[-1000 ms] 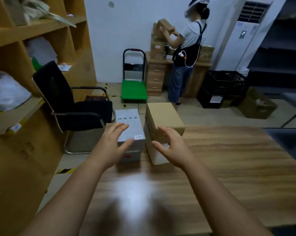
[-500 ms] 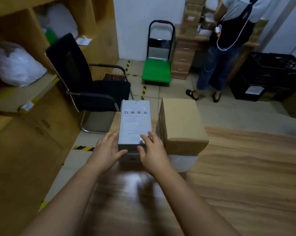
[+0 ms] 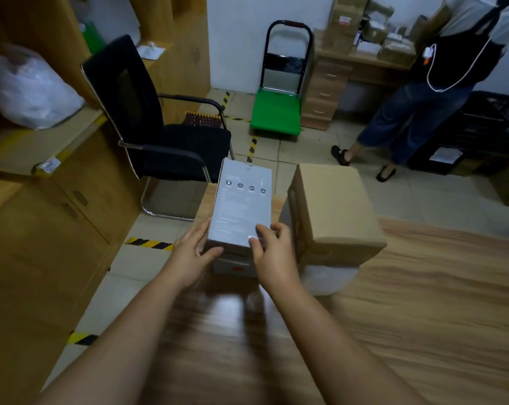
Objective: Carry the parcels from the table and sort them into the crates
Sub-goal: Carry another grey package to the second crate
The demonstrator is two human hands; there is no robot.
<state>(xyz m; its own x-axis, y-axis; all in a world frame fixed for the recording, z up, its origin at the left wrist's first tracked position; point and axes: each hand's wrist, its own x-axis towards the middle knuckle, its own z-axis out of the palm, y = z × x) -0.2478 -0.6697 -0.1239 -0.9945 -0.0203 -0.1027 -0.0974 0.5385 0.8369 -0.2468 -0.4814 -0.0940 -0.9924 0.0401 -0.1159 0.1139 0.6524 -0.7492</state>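
Parcels stand at the far left corner of the glossy wood-grain table (image 3: pixel 423 317). The grey box (image 3: pixel 241 206) is smooth printed card, tall and rectangular, with four small round icons on its top face and a white base showing a red mark. The left hand (image 3: pixel 190 254) lies against its near left edge with the thumb at the near corner. The right hand (image 3: pixel 272 254) grips its near right corner, fingers curled over the top by a white label. Just right of it stands a plain brown carton (image 3: pixel 335 211), matte cardboard, blocky. Half a second ago both hands sat at the same grip; a second ago they were spread apart, one toward each parcel. Beyond the table are a black chair (image 3: pixel 159 124), a green trolley (image 3: pixel 276 112), and black crates (image 3: pixel 487 130) at far right beside a standing person (image 3: pixel 440 83).
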